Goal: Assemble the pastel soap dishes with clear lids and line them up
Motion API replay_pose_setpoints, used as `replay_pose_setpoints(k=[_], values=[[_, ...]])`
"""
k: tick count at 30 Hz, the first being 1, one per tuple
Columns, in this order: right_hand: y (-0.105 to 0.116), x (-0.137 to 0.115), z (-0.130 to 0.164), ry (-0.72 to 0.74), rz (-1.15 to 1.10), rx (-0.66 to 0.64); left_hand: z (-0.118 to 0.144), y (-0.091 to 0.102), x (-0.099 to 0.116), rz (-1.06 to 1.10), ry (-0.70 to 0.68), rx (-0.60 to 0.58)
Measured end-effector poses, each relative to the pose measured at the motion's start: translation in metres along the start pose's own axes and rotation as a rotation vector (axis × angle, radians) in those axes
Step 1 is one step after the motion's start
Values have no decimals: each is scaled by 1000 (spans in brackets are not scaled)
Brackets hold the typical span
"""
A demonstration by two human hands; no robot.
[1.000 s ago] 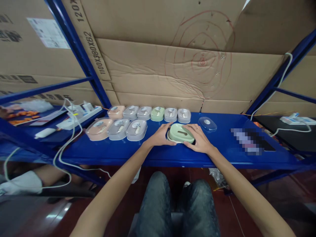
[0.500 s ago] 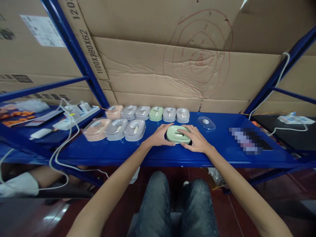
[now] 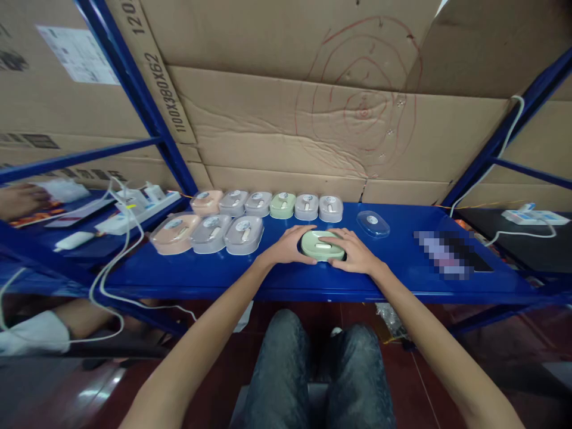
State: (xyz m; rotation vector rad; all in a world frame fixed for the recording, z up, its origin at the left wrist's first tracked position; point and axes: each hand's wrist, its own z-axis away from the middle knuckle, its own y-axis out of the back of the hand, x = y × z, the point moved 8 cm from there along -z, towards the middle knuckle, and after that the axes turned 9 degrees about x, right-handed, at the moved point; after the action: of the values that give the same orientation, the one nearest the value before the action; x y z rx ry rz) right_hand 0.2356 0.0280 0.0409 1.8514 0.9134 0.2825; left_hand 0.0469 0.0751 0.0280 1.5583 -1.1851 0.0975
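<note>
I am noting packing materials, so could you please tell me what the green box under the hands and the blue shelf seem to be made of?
The green box, held between the left hand and right hand, looks like moulded plastic: smooth, matte pastel, rounded edges. The blue shelf looks like painted metal, judging by its glossy, even coat and thin folded front edge.

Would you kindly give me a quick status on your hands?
Left hand and right hand cupped on green box. Clear lid lying alongside. Nothing in the way.
</note>
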Motion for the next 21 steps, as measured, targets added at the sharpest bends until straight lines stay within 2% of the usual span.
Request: replay_pose_setpoints(k=[10,12,14,16,18,19,21], values=[[-2,-2,0,17,18,-3,0,1,0,42,-41,30],[1,-3,1,26,1,35,0,2,1,52,-41,36],[12,3,3,11,-14,138,0,3,1,59,-33,44],[30,20,8,-84,37,319,0,4,0,58,-23,48],[49,49,19,-283,176,504,1,5,0,56,-17,45],[55,65,27,-410,259,562,1,5,0,57,-14,41],[59,94,41,-666,377,564,1,5,0,59,-8,33]])
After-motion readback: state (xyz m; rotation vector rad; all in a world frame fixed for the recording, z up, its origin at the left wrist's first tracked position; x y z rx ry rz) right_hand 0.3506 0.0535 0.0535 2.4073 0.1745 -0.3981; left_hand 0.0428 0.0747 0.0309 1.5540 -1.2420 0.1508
